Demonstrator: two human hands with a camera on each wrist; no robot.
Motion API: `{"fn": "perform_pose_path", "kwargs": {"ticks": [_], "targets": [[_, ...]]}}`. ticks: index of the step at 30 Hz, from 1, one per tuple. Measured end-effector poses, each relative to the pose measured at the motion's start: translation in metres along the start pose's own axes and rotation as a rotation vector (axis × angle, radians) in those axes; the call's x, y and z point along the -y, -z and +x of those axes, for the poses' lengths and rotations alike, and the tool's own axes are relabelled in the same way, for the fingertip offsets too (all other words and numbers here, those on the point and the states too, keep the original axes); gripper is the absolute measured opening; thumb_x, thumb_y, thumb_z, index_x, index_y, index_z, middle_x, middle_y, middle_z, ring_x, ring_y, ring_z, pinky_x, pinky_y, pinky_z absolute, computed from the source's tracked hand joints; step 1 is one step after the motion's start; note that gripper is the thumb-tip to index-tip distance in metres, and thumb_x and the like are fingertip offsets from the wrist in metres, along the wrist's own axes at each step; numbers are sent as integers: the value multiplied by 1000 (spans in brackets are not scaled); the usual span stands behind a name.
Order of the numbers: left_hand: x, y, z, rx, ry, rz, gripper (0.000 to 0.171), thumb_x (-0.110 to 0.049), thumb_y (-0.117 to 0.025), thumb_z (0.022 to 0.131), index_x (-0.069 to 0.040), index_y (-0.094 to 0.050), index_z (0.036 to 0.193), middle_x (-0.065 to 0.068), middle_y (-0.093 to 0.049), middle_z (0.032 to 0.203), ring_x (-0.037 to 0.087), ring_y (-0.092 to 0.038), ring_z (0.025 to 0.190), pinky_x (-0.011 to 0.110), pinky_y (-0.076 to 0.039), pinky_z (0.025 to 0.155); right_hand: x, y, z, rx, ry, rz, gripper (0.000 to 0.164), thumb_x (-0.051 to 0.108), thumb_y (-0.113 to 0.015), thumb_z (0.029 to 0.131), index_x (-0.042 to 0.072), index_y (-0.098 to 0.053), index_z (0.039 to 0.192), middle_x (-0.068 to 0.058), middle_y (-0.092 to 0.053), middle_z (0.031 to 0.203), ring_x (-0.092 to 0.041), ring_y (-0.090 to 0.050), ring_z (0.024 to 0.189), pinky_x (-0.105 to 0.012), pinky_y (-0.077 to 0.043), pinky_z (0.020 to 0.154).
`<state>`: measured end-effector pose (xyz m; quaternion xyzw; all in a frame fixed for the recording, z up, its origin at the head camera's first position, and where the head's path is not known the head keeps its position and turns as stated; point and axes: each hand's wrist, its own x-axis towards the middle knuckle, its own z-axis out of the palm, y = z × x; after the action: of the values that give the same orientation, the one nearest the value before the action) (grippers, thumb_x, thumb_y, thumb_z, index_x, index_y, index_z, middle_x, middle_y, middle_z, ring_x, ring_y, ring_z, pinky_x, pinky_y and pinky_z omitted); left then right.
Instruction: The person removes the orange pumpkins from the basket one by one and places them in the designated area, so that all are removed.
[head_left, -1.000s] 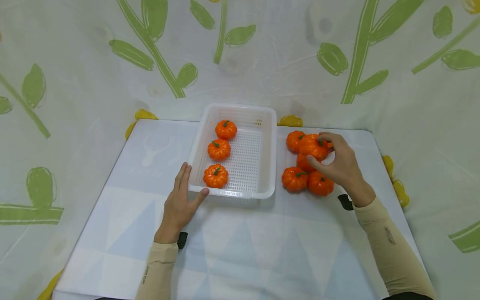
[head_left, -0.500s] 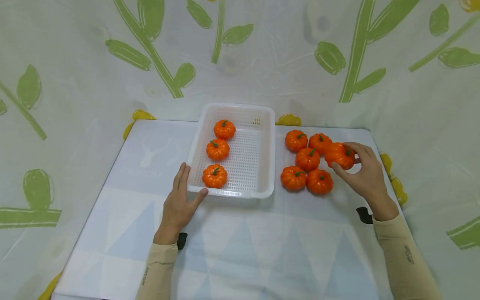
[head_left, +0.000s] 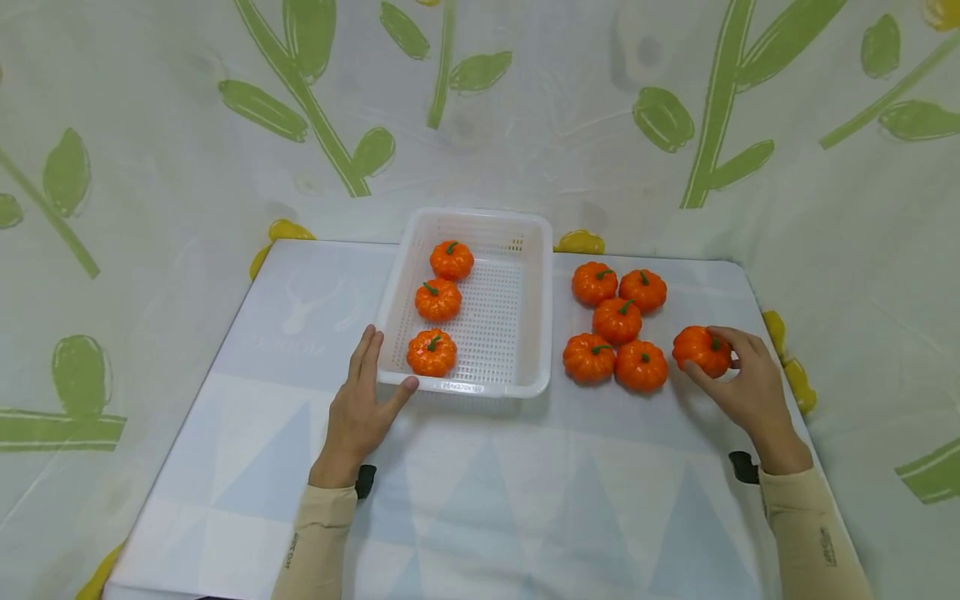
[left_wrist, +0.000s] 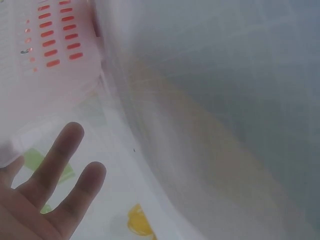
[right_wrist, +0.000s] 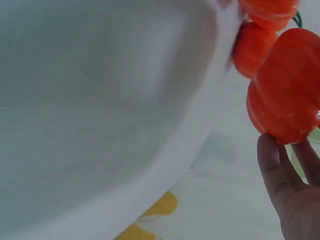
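My right hand holds a small orange pumpkin with a green stem, thumb on the near side and fingers on the far side. In the right wrist view the fingers curl against the pumpkin. Several more pumpkins sit in a cluster to the left of it. At the near left corner of the white plastic basket is my left hand, fingers straight along its side and thumb at the front rim. Inside the basket, three pumpkins line the left side.
All this stands on a table with a pale triangle-patterned cloth. Behind it hangs a curtain printed with green leaves. The table's right edge lies close beyond my right hand.
My right hand has carried the pumpkin from above the cluster rightward and nearer, to a spot beside the cluster. The left hand and basket have stayed put.
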<state>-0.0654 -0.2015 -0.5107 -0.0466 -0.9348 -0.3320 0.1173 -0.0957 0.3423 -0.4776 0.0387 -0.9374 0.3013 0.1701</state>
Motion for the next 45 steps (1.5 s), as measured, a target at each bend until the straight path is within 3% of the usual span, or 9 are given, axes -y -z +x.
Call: {"fn": "perform_pose_path", "kwargs": {"ticks": [10,17,26,35,45], "targets": [[-2,3,2,2,-11,7,92,-57,-64,94,-21,-16,164,-5,-11,170,39,-50,133,51,-54,73,-14,-6,-13,141,-68,-69,64,27,-84,84,1,-56,136,-30,-50,134,-44,-49,112,-50,-44,81],[-2,3,3,1,-17,-3,92,-56,-65,94,-20,-17,164,-5,-11,170,39,-49,135,53,-54,76,-15,-10,-14,200,-114,-47,68,36,-83,86,0,-54,137,-35,-46,138,-54,-43,123,-71,-39,93],[0,2,2,-3,-25,-2,90,-53,-65,95,-20,-18,164,-6,-12,169,40,-53,129,52,-53,71,-12,-13,-18,214,-101,-62,69,35,-83,86,-1,-53,137,-34,-44,141,-56,-38,127,-74,-33,99],[-1,2,0,-10,-34,-9,91,-53,-66,95,-19,-18,164,-5,-13,169,41,-54,128,50,-54,69,-9,-9,-19,229,-101,-102,72,40,-83,85,1,-53,138,-32,-44,142,-56,-38,127,-75,-34,97],[-1,2,-1,-24,-40,-19,89,-52,-67,95,-19,-20,164,-5,-14,169,42,-58,122,48,-53,65,-7,-3,-14,172,-60,-89,71,37,-83,85,0,-54,138,-34,-45,142,-56,-40,125,-75,-36,94]]}}
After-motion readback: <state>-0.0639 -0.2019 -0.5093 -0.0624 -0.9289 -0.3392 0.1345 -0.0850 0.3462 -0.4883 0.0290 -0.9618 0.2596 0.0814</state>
